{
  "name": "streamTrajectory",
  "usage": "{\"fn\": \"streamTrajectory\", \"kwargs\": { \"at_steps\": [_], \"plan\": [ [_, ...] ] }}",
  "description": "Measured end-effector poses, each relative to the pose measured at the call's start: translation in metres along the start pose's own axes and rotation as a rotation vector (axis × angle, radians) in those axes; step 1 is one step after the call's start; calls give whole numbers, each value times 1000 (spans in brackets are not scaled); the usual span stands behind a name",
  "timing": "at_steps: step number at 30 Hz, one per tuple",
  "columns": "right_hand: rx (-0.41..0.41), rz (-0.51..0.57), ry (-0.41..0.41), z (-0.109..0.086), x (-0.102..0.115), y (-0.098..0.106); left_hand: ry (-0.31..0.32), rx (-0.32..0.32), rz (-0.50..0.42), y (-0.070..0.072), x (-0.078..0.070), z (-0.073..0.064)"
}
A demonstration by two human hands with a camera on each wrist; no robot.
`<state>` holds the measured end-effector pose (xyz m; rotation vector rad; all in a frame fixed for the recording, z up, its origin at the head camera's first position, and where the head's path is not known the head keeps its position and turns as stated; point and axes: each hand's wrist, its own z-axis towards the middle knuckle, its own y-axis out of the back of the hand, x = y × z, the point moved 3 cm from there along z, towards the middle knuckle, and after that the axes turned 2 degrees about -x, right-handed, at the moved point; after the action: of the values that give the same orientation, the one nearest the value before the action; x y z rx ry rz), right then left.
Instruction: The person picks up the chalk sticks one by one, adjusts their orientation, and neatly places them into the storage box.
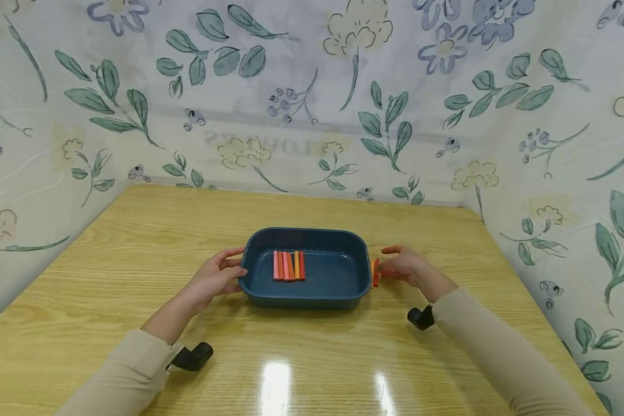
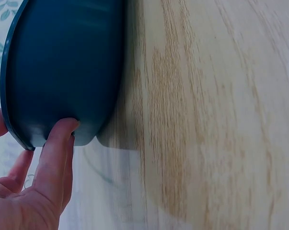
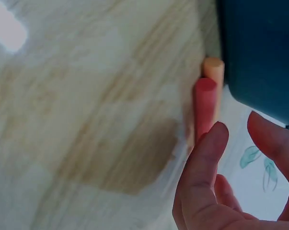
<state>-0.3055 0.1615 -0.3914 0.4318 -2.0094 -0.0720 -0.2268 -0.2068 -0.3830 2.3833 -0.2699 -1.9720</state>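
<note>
A dark blue rectangular tub (image 1: 338,303) with rounded corners stands on the table, several pink, orange, yellow and red sticks (image 1: 286,267) side by side in its left half. My left hand (image 1: 213,280) grips its left end, thumb over the rim and fingers against the outer wall. Beyond the tub's right end lie a red stick (image 3: 205,103) and a yellow-orange stick (image 3: 213,69), close together along its wall. My right hand (image 1: 405,267) is beside them, a fingertip right at the red stick. In the right wrist view its thumb stands well apart from the fingers.
The wood-grain table (image 1: 177,248) reaches back to a flower-printed cloth (image 1: 301,104) that encloses the rear and sides. Black wrist devices (image 1: 193,356) sit under both sleeves. Bright reflections show on the front of the tabletop.
</note>
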Motion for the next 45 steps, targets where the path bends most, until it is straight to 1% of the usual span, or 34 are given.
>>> {"fn": "streamTrajectory", "kwargs": {
  "at_steps": [8,11,14,19,22,26,29,32,37,40,45],
  "plan": [
    [62,-35,52,2,-11,-3,-6,10,-5,-3,-3,-2],
    [38,-61,46,3,-12,0,-10,13,-11,-4,-4,-2],
    [29,-47,44,3,-13,1,-13,11,-13,-4,-4,-1],
    [-74,-57,68,5,-11,5,-8,0,-3,-5,-4,0],
    [-122,-5,62,6,-10,9,-4,1,-4,-6,-5,0],
    [-132,127,28,5,-8,13,-5,5,-12,-6,-4,0],
    [-149,190,14,4,-4,15,-3,4,-13,-6,-4,-1],
    [-155,234,19,3,4,16,-5,-2,-13,-5,-4,-2],
    [-134,253,42,0,18,14,-9,-14,-11,-4,-4,-2],
    [-112,252,52,-1,25,11,-9,-12,-11,-3,-4,-2],
    [-98,235,70,-2,36,7,-6,-8,-15,-2,-3,-2]
  ]
}}
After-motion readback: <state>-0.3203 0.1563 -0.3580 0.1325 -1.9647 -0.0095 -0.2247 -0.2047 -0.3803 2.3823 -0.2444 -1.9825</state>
